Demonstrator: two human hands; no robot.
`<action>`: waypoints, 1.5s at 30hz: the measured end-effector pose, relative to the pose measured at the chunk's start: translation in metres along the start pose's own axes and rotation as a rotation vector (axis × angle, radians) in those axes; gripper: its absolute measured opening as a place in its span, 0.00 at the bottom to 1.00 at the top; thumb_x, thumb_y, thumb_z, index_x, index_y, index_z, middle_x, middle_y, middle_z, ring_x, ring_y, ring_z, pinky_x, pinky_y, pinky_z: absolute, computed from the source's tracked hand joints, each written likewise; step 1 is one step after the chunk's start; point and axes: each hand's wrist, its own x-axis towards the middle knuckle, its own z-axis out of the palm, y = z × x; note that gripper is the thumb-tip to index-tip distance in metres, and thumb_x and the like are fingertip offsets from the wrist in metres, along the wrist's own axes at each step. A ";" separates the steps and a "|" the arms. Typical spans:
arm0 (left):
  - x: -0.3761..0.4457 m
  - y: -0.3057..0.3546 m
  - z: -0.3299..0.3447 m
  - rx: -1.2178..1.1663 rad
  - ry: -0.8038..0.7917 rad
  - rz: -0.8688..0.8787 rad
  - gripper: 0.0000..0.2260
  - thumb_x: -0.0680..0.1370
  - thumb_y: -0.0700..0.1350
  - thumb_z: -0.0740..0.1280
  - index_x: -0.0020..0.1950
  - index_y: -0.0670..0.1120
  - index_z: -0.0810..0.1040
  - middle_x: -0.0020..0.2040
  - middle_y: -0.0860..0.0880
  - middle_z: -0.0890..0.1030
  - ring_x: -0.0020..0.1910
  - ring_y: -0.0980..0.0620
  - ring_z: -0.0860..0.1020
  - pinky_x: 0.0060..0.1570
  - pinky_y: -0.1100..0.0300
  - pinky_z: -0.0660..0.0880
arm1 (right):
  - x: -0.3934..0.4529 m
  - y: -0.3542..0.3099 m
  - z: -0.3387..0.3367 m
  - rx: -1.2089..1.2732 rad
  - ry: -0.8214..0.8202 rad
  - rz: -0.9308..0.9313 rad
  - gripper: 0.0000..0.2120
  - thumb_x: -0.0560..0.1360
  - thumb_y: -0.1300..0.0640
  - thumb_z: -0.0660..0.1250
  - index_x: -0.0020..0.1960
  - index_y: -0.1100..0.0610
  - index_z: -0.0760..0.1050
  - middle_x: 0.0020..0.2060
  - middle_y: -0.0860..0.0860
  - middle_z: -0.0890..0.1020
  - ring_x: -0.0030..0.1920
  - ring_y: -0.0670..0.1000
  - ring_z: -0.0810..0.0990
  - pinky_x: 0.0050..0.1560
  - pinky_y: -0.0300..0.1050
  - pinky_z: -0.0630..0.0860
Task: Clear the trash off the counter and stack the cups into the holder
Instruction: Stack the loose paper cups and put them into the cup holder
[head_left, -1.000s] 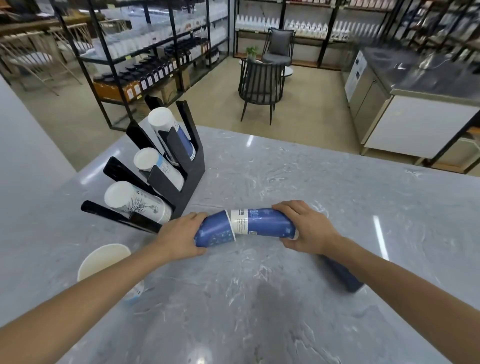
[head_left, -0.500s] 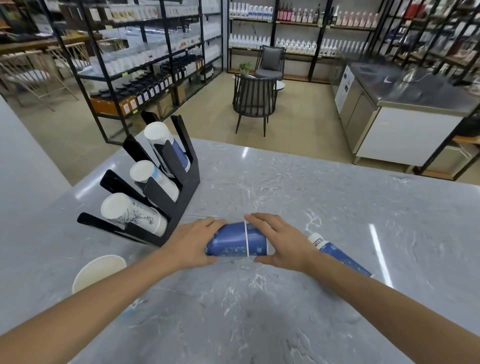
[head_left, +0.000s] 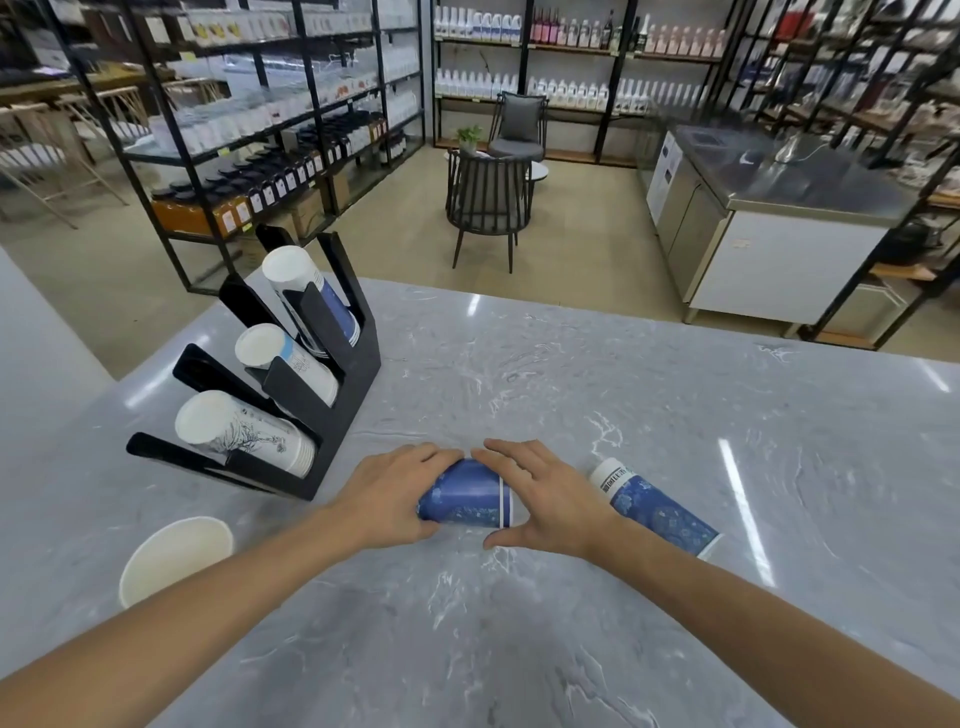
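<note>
Two blue paper cups nested into a short stack (head_left: 465, 500) lie on their side on the grey marble counter (head_left: 571, 395). My left hand (head_left: 387, 496) grips the stack's left end and my right hand (head_left: 545, 501) presses its right end. Another blue cup (head_left: 652, 506) lies on its side just right of my right wrist. The black cup holder (head_left: 332, 415) stands at the left with three slanted rows of stacked cups. A white cup (head_left: 174, 556) stands upright near the front left, partly behind my left forearm.
Beyond the counter's far edge the floor holds a dark chair (head_left: 488, 205), black shelving with bottles (head_left: 270, 130) and a steel-topped cabinet (head_left: 779, 218).
My hands pushed the two blue cups together, so the stack is much shorter. The view tilted up, and the third blue cup came out from behind my right arm.
</note>
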 end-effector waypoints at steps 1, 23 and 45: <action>0.001 0.001 0.001 -0.001 -0.003 0.005 0.37 0.70 0.57 0.72 0.76 0.56 0.63 0.68 0.56 0.73 0.64 0.53 0.74 0.57 0.54 0.76 | -0.002 0.000 0.000 0.009 0.001 0.009 0.48 0.68 0.35 0.76 0.80 0.53 0.61 0.76 0.54 0.69 0.72 0.57 0.71 0.71 0.53 0.72; 0.030 0.032 0.035 -0.086 -0.075 0.108 0.37 0.68 0.59 0.71 0.76 0.59 0.64 0.66 0.57 0.75 0.61 0.54 0.77 0.52 0.58 0.76 | -0.102 0.035 -0.013 -0.091 0.050 0.413 0.39 0.74 0.41 0.71 0.78 0.55 0.62 0.76 0.56 0.68 0.74 0.60 0.70 0.71 0.55 0.70; 0.053 0.029 0.051 -0.090 -0.089 0.067 0.37 0.67 0.58 0.73 0.74 0.59 0.65 0.65 0.59 0.76 0.59 0.56 0.77 0.50 0.58 0.77 | -0.161 0.064 -0.032 -0.131 0.017 0.611 0.39 0.68 0.39 0.73 0.75 0.50 0.67 0.67 0.51 0.77 0.64 0.56 0.78 0.60 0.51 0.80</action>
